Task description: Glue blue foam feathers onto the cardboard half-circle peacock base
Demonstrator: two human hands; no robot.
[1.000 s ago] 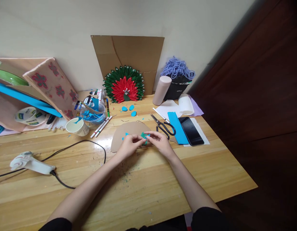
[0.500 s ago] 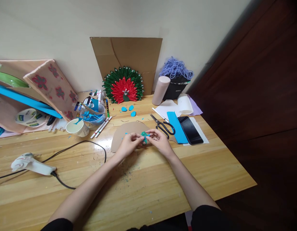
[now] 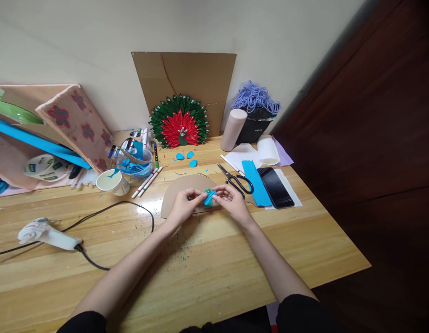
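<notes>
Pinching a small blue piece (image 3: 210, 199) in left grip (image 3: 183, 205) and right grip (image 3: 234, 205), both closed on it, we're over the cardboard (image 3: 188, 183), scissors (image 3: 229, 175) nearby.

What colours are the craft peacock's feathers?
Red inside, dark green outside; the feathers show best in the head view.

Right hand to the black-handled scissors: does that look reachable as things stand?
Probably yes: the scissors lie close beside the right hand with nothing on top, though it holds a blue piece.
</notes>
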